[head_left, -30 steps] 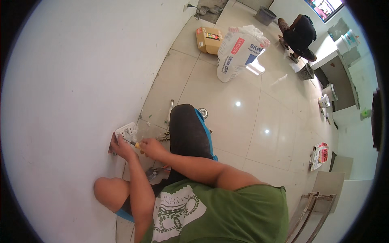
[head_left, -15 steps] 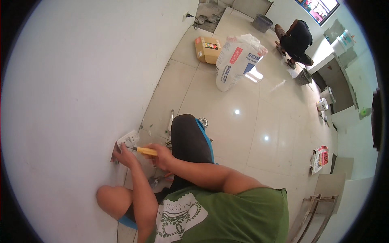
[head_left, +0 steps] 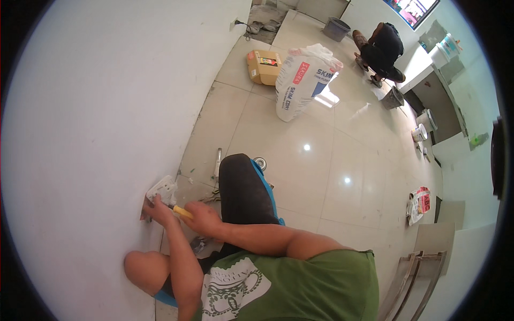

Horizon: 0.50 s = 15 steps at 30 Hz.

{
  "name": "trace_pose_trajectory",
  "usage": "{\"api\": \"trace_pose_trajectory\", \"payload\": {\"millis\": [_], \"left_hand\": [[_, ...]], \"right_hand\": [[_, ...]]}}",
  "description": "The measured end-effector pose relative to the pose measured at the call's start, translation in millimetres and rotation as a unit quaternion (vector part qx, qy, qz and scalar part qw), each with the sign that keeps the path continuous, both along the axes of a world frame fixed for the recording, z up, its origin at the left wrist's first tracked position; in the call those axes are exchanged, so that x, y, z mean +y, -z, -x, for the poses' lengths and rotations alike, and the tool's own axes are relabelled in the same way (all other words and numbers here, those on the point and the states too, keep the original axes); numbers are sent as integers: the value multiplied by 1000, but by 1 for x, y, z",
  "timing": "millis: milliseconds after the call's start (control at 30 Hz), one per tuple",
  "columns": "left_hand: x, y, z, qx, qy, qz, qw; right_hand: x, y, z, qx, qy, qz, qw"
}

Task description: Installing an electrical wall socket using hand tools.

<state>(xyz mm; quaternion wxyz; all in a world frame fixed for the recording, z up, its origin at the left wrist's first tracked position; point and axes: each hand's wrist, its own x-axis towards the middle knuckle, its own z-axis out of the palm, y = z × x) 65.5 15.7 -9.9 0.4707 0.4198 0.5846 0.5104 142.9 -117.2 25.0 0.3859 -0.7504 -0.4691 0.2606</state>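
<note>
From where I stand, the white socket plate (head_left: 162,188) sits low by the wall (head_left: 91,139), the left hand (head_left: 157,209) pinching its near edge. The right hand (head_left: 202,216) is wrapped around a yellow-handled screwdriver (head_left: 183,212), just beside the plate; compared with half a second ago, less of the handle shows (the fist seems to have slid forward). To me that suggests a fresh grip for driving, though the tip is hidden. Farther along the wall from the plate stand a cardboard box (head_left: 264,67) and a white sack (head_left: 304,85).
</note>
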Motion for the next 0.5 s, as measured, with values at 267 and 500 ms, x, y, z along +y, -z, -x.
{"api": "trace_pose_trajectory", "payload": {"millis": [267, 500], "left_hand": [[-4, -2, -5, -62, -15, 19, 998], [-1, -1, -6, -60, -20, 11, 998]], "right_hand": [[16, 31, -19, 542, 74, 170, 820], [5, 26, -4, -38, 9, -64, 997]]}}
